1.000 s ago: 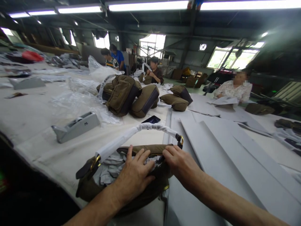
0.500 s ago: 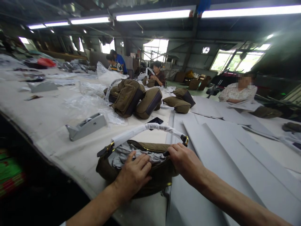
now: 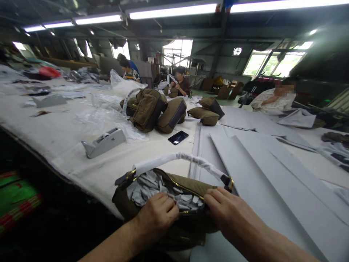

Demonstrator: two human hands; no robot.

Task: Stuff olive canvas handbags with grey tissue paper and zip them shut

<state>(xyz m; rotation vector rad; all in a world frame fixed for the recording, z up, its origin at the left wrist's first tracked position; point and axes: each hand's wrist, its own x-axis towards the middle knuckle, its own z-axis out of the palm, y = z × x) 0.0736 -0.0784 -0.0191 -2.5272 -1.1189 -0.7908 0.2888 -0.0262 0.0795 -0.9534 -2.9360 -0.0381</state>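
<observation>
In front of me an olive handbag (image 3: 191, 182) lies with its zipped top open, at the table's near edge. Crumpled grey paper (image 3: 145, 189) fills it, and its handle (image 3: 174, 157) is wrapped in white material. My left hand (image 3: 159, 213) is closed at the near edge of the opening, its fingers curled over the zipper side by the paper. At the right end of the zipper, my right hand (image 3: 223, 203) is closed on the bag's top edge, thumb hidden. The bag's underside is out of sight.
Beyond the bag lie a black phone (image 3: 178, 137) and a grey tape dispenser (image 3: 105, 143). Several stuffed olive bags (image 3: 147, 111) stand farther back near clear plastic (image 3: 100, 118). White sheets (image 3: 261, 174) cover the right side. Co-workers (image 3: 181, 83) sit across the table.
The handbag now sits lower and nearer in view, uncovering the phone. My left hand has gone from lying spread over the paper to curling at the near zipper edge.
</observation>
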